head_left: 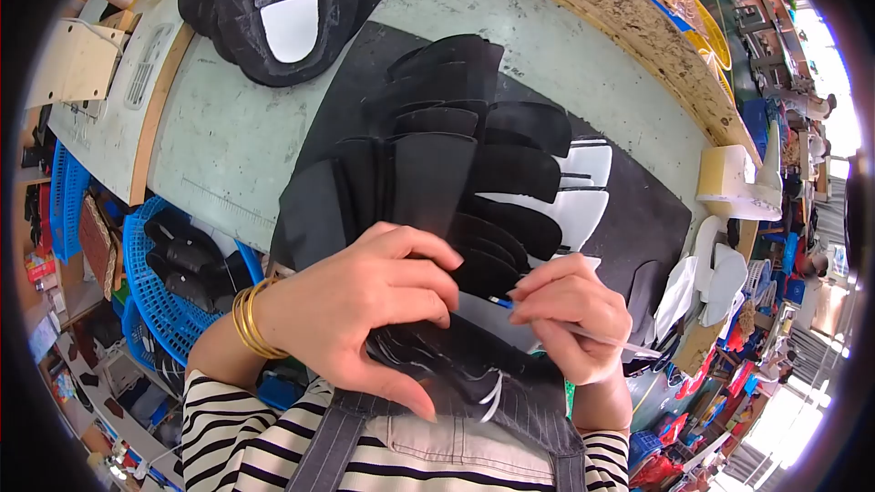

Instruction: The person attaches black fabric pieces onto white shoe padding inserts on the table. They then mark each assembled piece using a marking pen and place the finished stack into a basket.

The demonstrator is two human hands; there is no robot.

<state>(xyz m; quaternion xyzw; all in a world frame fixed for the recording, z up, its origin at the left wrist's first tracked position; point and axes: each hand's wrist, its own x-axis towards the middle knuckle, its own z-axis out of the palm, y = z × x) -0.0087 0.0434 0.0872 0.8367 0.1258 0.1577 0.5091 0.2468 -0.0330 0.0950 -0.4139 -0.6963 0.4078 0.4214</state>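
Black, curved flat pieces [436, 173] lie in overlapping fanned stacks, with several white pieces [583, 187] among them at the right. My left hand [374, 301] is over the near end of the stacks, fingers bent and apart, thumb spread; whether its fingertips press on the pieces I cannot tell. Between the thumb and fingers of my right hand [579, 319] is a thin pen [609, 339] with a pale shaft and a blue part near its tip. That tip is close to a dark grey piece [497, 317] at the near end of the stacks.
A dark mat [633, 219] lies under the stacks on the pale green table [237, 128]. More black pieces with a white one [290, 27] sit at the back left. Blue baskets [150, 282] stand at the left. White pieces [706, 273] and a cream block [729, 178] are at the right.
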